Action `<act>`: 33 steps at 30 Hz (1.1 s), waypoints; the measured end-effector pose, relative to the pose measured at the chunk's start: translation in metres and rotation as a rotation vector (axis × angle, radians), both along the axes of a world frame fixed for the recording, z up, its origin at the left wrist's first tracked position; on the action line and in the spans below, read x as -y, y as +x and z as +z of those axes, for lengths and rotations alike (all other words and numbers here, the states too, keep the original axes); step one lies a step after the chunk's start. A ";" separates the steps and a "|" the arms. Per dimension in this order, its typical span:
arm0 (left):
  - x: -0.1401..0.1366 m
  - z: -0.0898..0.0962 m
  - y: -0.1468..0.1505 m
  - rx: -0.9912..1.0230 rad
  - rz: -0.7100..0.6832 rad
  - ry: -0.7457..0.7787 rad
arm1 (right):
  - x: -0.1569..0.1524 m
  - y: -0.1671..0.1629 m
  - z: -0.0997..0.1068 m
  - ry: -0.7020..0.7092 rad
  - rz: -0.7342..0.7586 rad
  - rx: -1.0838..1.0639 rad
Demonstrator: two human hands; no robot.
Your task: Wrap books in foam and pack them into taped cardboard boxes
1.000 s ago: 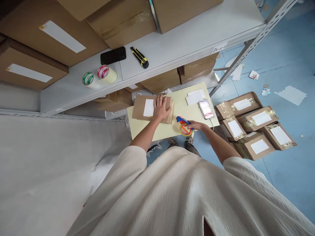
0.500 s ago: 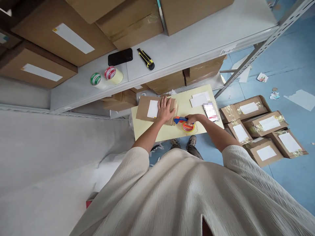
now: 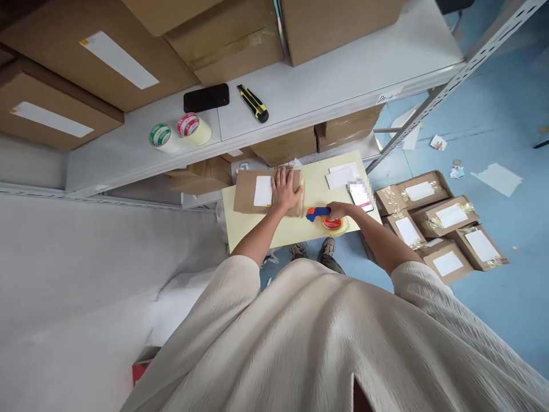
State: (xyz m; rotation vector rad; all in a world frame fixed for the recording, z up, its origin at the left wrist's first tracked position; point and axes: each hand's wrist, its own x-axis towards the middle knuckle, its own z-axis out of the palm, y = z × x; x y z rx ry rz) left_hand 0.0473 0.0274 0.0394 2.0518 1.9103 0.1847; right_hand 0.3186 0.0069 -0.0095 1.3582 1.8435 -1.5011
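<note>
A cardboard box [image 3: 246, 191] with a white label [image 3: 263, 191] lies on the pale yellow table [image 3: 240, 232]. Across its top, near the right end, my left hand [image 3: 285, 191] rests flat with the fingers spread. Clear tape shows along the box's right end. My right hand [image 3: 338, 210] is wrapped round the handle of a blue and orange tape dispenser [image 3: 319, 212], which carries a roll of tape [image 3: 333, 223]. The dispenser is to the right of the box, apart from it.
White papers [image 3: 342, 175] and a phone [image 3: 360, 195] lie at the table's right. Labelled boxes [image 3: 451, 216] stand on the floor. A shelf [image 3: 300, 91] above holds a box cutter [image 3: 253, 103], tape rolls [image 3: 195, 129], a black phone-like object [image 3: 206, 98] and large boxes [image 3: 231, 46].
The tape dispenser in my right hand has moved slightly away from the box's right end and turned more level. My left hand stays on the box. The whole view has shifted a little.
</note>
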 end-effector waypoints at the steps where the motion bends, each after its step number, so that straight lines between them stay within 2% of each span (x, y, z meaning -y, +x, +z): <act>1: -0.001 -0.002 0.002 0.012 0.038 0.009 | 0.001 0.007 0.004 0.019 -0.055 -0.003; 5: 0.000 -0.009 0.008 0.072 0.150 0.047 | 0.017 0.026 0.019 0.072 -0.308 -0.045; 9: 0.001 -0.015 0.001 0.191 0.169 0.098 | 0.044 0.036 0.031 0.055 -0.542 -0.132; 13: 0.002 -0.021 -0.016 0.356 0.170 0.179 | 0.062 0.043 0.050 0.065 -0.698 -0.212; 17: 0.007 -0.021 -0.035 0.457 0.128 0.190 | 0.057 0.049 0.079 0.168 -0.791 -0.265; 23: 0.026 -0.012 -0.065 0.394 -0.014 0.210 | 0.015 0.053 0.140 0.389 -0.680 -0.303; 28: 0.051 -0.010 -0.095 0.269 -0.005 0.224 | -0.031 0.050 0.208 0.694 -0.472 -0.179; 33: 0.069 -0.012 -0.111 0.204 -0.011 0.209 | -0.096 0.046 0.279 1.241 -0.160 -0.003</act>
